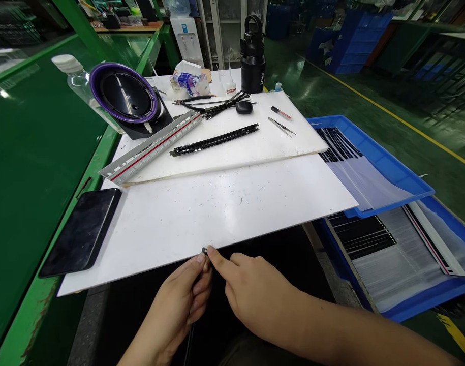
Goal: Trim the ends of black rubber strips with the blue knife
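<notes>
My left hand (188,290) is closed at the table's front edge, thumb and forefinger pinching a small dark piece (204,250). A thin dark cord (189,343) hangs below this hand; whether it joins the piece I cannot tell. From the right, my right hand (251,290) meets it, index fingertip against the dark piece and the other fingers curled. Its thumb is hidden, so what it grips does not show. Beyond the hands, bundled black strips (215,140) lie on a white foam board (285,132), with tweezers (281,126) farther right.
A black tablet-like device (82,231) lies at left. Behind it are a grey slotted rail (156,147), a purple-rimmed fan-like device (125,94) and a clear bottle (83,84). A black flask (252,63) stands at the back. Blue trays (392,198) with strips sit right.
</notes>
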`<state>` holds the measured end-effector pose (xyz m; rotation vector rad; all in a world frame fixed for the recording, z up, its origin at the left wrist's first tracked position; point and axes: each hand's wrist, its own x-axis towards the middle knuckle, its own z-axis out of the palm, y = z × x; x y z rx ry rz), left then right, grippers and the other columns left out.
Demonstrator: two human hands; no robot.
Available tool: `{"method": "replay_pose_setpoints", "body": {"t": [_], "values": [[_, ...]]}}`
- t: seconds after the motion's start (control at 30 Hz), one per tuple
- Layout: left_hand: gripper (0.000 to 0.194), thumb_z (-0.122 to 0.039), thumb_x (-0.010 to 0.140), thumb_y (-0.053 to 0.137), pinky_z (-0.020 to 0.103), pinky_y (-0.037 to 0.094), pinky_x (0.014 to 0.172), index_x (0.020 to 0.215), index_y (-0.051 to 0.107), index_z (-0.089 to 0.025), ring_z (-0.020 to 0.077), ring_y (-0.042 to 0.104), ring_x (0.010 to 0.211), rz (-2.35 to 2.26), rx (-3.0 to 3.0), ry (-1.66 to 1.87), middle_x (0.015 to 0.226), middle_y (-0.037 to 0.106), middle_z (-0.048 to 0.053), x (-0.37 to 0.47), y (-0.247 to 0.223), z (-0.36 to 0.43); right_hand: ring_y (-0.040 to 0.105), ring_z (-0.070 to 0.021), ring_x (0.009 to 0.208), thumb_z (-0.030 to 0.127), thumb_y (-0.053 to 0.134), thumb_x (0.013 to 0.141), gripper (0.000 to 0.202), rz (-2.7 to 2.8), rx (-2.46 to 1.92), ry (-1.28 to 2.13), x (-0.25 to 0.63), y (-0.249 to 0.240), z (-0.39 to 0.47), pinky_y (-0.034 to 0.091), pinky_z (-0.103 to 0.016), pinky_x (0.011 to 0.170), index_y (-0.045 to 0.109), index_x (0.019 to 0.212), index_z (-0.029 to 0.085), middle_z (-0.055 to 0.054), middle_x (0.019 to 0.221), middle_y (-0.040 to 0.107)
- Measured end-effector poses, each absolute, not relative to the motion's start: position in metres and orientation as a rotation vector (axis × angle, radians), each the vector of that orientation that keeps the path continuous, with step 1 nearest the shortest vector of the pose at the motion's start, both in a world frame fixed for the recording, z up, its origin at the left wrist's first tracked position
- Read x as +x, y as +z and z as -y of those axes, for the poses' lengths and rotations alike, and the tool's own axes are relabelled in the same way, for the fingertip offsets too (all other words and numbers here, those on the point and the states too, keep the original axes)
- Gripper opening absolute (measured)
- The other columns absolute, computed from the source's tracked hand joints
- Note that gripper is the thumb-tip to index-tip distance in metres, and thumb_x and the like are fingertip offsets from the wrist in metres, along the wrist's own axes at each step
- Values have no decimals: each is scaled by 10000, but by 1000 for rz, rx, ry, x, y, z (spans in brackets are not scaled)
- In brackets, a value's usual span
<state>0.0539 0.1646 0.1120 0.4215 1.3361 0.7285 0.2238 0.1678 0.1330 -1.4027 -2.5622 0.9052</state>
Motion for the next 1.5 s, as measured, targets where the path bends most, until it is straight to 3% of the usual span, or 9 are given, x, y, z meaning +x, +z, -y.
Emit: {"method": "replay_pose_setpoints", "body": {"t": [0.3,0.47,0.8,1.03,1.27,1.5], "values": [[438,-584,748,746,126,167,316,733,556,-189,32,213,388,-1342,360,761,500,391,-93,60,114,-164,566,-197,613,122,395,931,642,2589,-1371,811,225,130,-169,375,-337,515,302,1567,131,-54,911,638],[426,-579,770,726,126,165,321,737,552,-192,31,212,386,-1346,359,737,508,387,-94,58,113,-163,587,-203,621,140,407,927,647,2585,-1421,833,226,131,-170,389,-344,526,322,1565,203,-37,911,646],[451,-597,753,736,120,166,319,712,545,-191,26,212,386,-1348,363,725,507,387,-93,58,112,-166,556,-185,628,114,378,928,631,2611,-1325,814,228,131,-171,380,-325,526,314,1555,127,-55,905,637],[430,-579,782,716,122,156,323,714,539,-193,27,195,391,-1327,387,699,508,381,-91,53,113,-166,570,-213,613,157,434,924,672,2621,-1414,826,223,125,-171,360,-333,495,291,1578,212,-51,922,651],[323,-457,824,694,123,111,329,707,558,-188,24,170,388,-1241,357,653,511,384,-80,37,115,-170,616,-191,703,131,385,936,626,2456,-1334,966,237,131,-175,415,-317,610,362,1555,222,-45,945,661],[278,-434,812,701,112,124,326,757,655,-165,16,149,395,-1130,269,624,511,391,-70,33,116,-174,586,-175,624,160,380,965,614,2465,-1411,870,246,129,-174,347,-313,544,341,1561,300,-17,939,655]]}}
